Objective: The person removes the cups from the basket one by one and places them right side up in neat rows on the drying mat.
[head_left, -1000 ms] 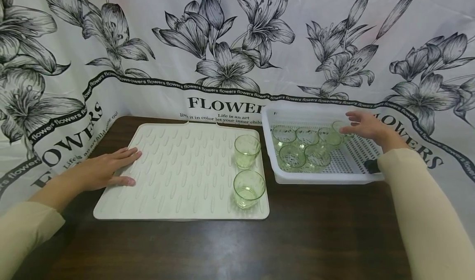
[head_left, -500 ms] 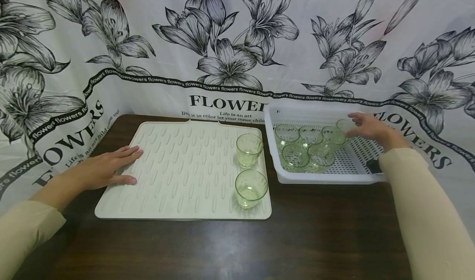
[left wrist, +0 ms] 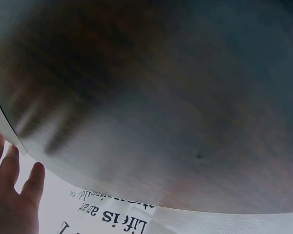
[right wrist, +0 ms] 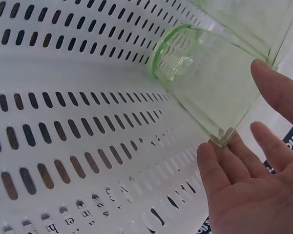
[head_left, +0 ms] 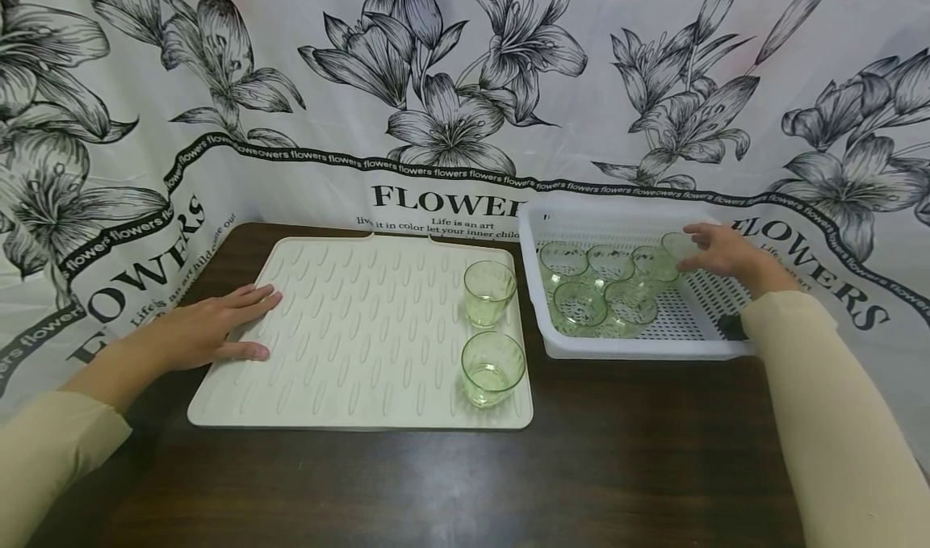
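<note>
Left hand (head_left: 211, 332) spread on white mat (head_left: 349, 330), grasping nothing; right hand (head_left: 732, 256) at a glass (right wrist: 207, 80), can't tell if clasped.
Dark table (head_left: 436, 483) nearest; two glasses (head_left: 492, 370) along mat's right edge. In the white basket (head_left: 639, 349), five other glasses (head_left: 580, 306) crowd that glass's left side. Flower-print cloth (head_left: 291, 197) behind.

Plain pale cream long sleeves (head_left: 846, 419)

A flower-printed white cloth (head_left: 465, 88) backs a dark table (head_left: 465, 483).
</note>
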A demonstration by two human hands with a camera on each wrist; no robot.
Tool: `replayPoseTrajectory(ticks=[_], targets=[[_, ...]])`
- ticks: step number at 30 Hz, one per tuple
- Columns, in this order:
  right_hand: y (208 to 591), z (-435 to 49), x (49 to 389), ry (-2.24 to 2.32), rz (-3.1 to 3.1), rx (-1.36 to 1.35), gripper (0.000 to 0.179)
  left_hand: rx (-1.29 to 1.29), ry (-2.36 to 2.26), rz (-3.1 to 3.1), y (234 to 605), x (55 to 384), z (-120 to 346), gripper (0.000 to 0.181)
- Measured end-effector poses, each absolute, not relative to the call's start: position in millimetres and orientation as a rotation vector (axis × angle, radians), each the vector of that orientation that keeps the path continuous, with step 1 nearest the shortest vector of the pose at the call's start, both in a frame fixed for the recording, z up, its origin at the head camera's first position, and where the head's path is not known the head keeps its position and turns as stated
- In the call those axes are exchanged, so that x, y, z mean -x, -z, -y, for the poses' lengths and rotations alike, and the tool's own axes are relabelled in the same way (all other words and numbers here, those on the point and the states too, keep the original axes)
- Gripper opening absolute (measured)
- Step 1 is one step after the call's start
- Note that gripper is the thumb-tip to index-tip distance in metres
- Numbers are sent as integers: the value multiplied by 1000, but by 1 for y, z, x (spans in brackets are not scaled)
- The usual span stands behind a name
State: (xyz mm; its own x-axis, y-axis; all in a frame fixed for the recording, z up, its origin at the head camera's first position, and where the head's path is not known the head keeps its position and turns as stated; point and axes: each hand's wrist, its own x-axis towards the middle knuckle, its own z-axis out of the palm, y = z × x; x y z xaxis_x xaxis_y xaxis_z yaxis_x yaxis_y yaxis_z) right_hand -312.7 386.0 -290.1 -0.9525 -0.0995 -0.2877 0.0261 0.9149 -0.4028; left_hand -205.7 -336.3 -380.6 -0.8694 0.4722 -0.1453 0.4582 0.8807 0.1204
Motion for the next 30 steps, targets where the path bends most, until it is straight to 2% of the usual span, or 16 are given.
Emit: replayPoseTrajectory(ticks=[10, 30], targets=[[288, -390, 311, 560, -2817, 8, 89, -718, -122, -2893, 382, 206, 337, 92], [247, -375, 300, 552, -2983, 24, 95, -687, -123, -2884, 384, 208, 339, 95]])
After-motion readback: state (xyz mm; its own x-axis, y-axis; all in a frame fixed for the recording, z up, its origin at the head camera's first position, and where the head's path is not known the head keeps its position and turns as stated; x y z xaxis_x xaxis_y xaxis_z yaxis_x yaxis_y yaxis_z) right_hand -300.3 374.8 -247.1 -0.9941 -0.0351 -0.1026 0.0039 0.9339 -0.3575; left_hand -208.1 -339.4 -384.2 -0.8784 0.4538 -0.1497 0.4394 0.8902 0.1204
